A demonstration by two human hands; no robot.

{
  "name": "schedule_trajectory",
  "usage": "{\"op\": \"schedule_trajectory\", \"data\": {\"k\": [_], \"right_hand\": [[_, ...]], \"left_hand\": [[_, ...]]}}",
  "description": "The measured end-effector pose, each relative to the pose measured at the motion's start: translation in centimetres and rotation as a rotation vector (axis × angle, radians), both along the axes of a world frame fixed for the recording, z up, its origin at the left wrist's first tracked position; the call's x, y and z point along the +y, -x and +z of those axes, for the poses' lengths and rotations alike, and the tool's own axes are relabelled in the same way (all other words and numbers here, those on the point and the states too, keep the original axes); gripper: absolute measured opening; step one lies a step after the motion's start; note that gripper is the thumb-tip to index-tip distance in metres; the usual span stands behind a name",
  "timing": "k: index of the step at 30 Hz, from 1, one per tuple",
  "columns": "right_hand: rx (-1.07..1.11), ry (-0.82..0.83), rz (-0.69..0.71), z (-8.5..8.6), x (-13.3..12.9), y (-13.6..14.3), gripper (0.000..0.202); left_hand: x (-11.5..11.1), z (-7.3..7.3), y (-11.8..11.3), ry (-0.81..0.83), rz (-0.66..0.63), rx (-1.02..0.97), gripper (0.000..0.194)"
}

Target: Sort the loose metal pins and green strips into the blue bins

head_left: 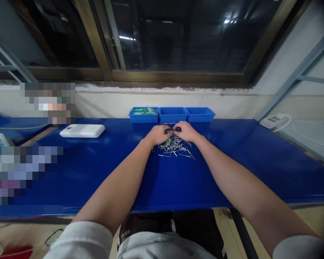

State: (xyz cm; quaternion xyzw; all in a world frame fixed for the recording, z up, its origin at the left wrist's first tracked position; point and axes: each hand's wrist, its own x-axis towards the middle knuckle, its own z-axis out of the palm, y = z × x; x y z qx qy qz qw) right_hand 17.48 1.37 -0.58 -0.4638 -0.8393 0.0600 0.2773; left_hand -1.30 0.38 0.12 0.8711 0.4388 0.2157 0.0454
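Note:
A loose pile of pop rivets (175, 145) lies on the blue table, with some pale green pieces (167, 141) mixed in that are too small to name. Over the far side of the pile, my left hand (160, 135) is closed around a few thin metal rivets. My right hand (185, 131) is close beside it, its fingertips bent together at the same rivets. What exactly the right fingers pinch is too small to tell. Single rivets (164, 155) lie scattered along the near edge of the pile.
Behind my hands stand three blue bins: the left bin (143, 119) holds green and silvery pieces, beside a middle bin (173, 118) and a right bin (201, 118). A white power bank (82, 131) lies left. A power strip (275, 120) with a cable is at the right.

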Motion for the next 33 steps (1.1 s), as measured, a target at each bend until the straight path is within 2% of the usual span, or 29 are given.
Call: {"op": "schedule_trajectory", "data": {"k": [12,17,20,26,29,33], "right_hand": [[0.176,0.061,0.031,0.4,-0.6,-0.1,0.015],[0.158,-0.022,-0.011,0.8,-1.0,-0.1,0.017],[0.232,-0.052,-0.048,0.9,-0.8,-0.1,0.019],[0.535,0.113,0.036,0.5,-0.5,0.3,0.018],[0.594,0.182,0.053,0.6,-0.6,0.5,0.017],[0.63,0.171,0.089,1.1,-0.9,0.6,0.015]], "left_hand": [[0.0,-0.1,0.0,-0.001,0.004,0.0,0.037],[0.3,-0.2,0.1,-0.045,0.025,-0.028,0.04],[0.2,0.0,0.0,-0.086,0.02,-0.068,0.04],[-0.1,0.7,-0.1,-0.114,-0.056,-0.109,0.027],[0.0,0.8,-0.1,-0.14,-0.023,-0.088,0.028],[0.0,0.9,-0.1,-0.161,0.008,-0.068,0.029]]}}
